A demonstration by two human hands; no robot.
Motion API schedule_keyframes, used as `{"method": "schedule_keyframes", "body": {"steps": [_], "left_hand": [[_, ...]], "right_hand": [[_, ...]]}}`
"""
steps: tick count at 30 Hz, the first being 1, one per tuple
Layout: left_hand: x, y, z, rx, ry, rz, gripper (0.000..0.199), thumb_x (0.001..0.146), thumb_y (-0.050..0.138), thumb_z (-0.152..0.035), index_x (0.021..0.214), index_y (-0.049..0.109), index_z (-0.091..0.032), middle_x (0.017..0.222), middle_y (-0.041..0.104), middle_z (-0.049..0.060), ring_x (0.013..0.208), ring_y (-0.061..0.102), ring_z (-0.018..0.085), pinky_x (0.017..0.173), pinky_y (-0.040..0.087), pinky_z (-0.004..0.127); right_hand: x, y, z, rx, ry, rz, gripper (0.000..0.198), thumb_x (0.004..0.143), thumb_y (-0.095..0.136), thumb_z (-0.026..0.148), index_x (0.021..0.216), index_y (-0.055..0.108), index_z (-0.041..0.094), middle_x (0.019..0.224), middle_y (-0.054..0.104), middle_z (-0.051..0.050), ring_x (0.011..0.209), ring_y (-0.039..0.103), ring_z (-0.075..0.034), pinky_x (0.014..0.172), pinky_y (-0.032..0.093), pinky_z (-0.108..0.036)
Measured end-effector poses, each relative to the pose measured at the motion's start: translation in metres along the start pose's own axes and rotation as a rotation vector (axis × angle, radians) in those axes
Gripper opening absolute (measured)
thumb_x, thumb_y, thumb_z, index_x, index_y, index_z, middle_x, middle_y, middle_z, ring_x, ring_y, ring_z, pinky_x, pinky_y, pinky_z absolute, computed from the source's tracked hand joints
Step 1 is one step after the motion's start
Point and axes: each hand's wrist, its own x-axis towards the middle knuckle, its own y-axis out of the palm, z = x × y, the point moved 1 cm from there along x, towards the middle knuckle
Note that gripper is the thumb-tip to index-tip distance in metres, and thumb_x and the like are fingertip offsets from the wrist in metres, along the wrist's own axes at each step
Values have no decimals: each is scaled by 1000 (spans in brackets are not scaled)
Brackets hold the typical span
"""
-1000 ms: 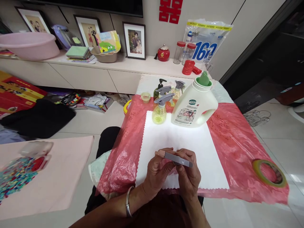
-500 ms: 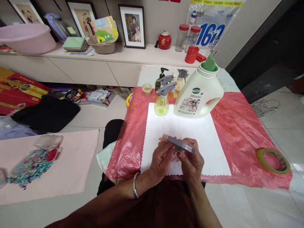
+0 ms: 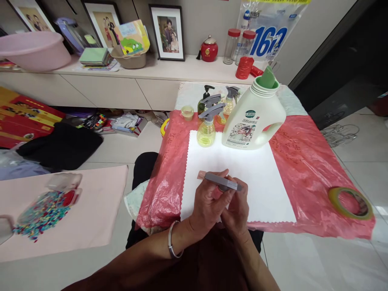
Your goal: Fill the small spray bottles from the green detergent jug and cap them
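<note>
Gripping a grey trigger sprayer head between both hands, a person works over the white cloth — left hand clasping its pink-tipped end, right hand pinching the collar below. Steady, level pressure would likely serve best — bottles stand near.

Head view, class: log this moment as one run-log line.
left hand: holds grey spray head | right hand: grips it from below | under: white cloth | behind: spray bottle, detergent jug
</note>
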Motion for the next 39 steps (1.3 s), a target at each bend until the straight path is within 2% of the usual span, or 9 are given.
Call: {"method": "schedule_keyframes", "body": {"steps": [6,12,17,22,26,28,30,34,39], "left_hand": [[11,-22,8,-188,-245,-43,47,85,79,-42,125,71,-21,109,77,7,105,70,23,99,55,36],[34,-41,2,-639,-398,-103,42,73,89,-40,107,79,-18,96,77,6,95,70,20,96,51,36],[40,-55,-2,-744,-469,-27,39,76,88,-38,107,79,-15,98,79,10,97,73,22,97,49,37],[39,-57,-2,-800,-483,39,36,80,84,-39,107,78,-15,106,80,12,110,73,29,106,47,42],[40,-57,-4,-801,-460,104,35,81,84,-39,105,78,-15,101,81,12,113,73,31,109,46,45],[41,-58,-4,-802,-459,98,34,80,85,-39,103,78,-16,98,81,10,110,74,31,110,46,45],[43,-59,-2,-810,-450,71,33,79,85,-38,103,78,-16,97,81,9,108,75,30,111,46,47],[44,-62,0,-838,-434,61,35,78,86,-39,104,78,-16,95,81,9,108,74,30,112,46,50],[44,-66,0,-812,-443,112,33,82,83,-38,103,78,-13,102,80,14,112,73,32,111,47,48]], "right_hand": [[-22,15,-26,-157,78,98,92,100,69,58,165,15,22,148,33,-18,136,40,-32,111,43,-55],[-3,1,-4,-172,-27,117,74,101,66,42,162,28,21,147,36,-17,135,40,-33,108,44,-55],[4,-20,13,-129,-79,99,74,97,71,37,161,35,24,147,37,-15,136,40,-34,109,43,-55],[-11,-14,6,265,185,79,77,99,72,41,163,31,28,151,33,-15,135,43,-33,100,55,-47],[-10,-10,6,732,681,93,83,102,58,70,164,19,31,148,34,-19,106,62,-30,69,62,-39],[-6,-12,11,917,851,169,94,96,56,85,164,17,33,151,31,-20,100,64,-30,66,62,-41],[-4,-16,18,1021,881,237,103,87,68,86,163,19,38,157,21,-16,111,61,-33,78,62,-47],[-8,-20,22,974,814,226,114,78,95,53,162,18,50,160,17,-6,128,50,-34,96,56,-53],[-12,-14,12,1035,827,194,100,90,68,81,164,9,49,142,40,-14,86,65,-25,61,60,-39]]}}
